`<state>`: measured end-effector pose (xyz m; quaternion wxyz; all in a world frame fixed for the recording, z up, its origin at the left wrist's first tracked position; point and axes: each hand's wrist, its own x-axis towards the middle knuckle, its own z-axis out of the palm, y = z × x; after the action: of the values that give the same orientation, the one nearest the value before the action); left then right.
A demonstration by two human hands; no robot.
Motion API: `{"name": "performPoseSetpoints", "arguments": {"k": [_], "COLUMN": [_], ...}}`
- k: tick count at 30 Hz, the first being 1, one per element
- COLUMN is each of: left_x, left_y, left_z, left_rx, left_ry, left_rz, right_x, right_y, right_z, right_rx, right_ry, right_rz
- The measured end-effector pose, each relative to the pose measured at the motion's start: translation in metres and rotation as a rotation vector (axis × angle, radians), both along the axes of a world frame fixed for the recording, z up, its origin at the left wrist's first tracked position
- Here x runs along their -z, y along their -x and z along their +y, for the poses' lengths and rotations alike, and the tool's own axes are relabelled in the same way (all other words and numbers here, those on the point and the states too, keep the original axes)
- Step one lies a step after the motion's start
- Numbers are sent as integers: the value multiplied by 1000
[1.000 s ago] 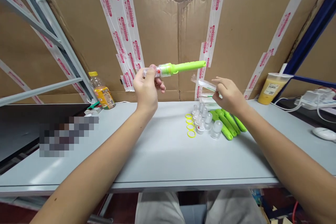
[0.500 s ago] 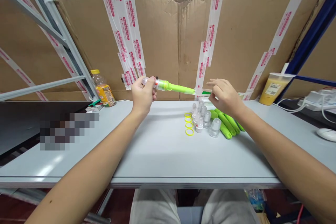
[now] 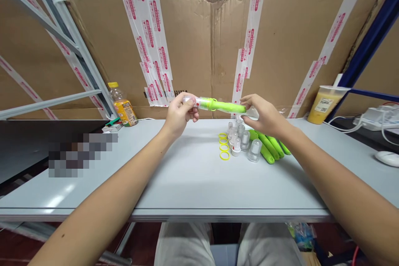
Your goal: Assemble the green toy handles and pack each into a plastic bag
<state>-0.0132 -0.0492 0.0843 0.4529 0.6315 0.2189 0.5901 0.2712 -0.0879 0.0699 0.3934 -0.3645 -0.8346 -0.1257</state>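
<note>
My left hand (image 3: 181, 115) is closed around the clear capped end of a bright green stick (image 3: 229, 107). The stick lies nearly level above the table, with a yellow-green ring near the cap. At its far end, my right hand (image 3: 264, 112) curls its thumb and fingers around a clear plastic sleeve (image 3: 253, 112); the fingers' exact contact is partly hidden. Below, several clear plastic caps (image 3: 254, 149) stand upright on the table. Several yellow rings (image 3: 224, 156) form a column to their left, and several more green sticks (image 3: 268, 149) lie to their right.
A grey-white table (image 3: 187, 183) spans the view before a taped cardboard wall (image 3: 193, 41). At the back left stands a yellow-capped drink bottle (image 3: 124, 108). On the right are a cup with a straw (image 3: 327, 104), a white mouse (image 3: 388, 158) and a power strip (image 3: 378, 118).
My left hand has moved right with the green stick, and my right hand has come slightly left. The stick's far end now sits between my right thumb and fingers.
</note>
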Motion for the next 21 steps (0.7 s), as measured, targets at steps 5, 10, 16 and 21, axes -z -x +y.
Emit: {"name": "performPoseSetpoints", "arguments": {"k": [5,10,16,21], "left_x": [5,10,12,11], "left_y": [-4,-3,-6,-9], "left_z": [-3,3,1,-4], "left_rx": [103,112,60,3], "left_ry": [-24,-137,-276,-289], "left_rz": [74,135,228,296], "right_x": [-6,-10,-5,-1], "right_y": [-7,-7,-5,-1], "right_z": [-3,-4,-1,0], "right_rx": [100,247,252,232], "right_ry": [250,226,202,189], "right_rz": [-12,-231,-233,-215]}}
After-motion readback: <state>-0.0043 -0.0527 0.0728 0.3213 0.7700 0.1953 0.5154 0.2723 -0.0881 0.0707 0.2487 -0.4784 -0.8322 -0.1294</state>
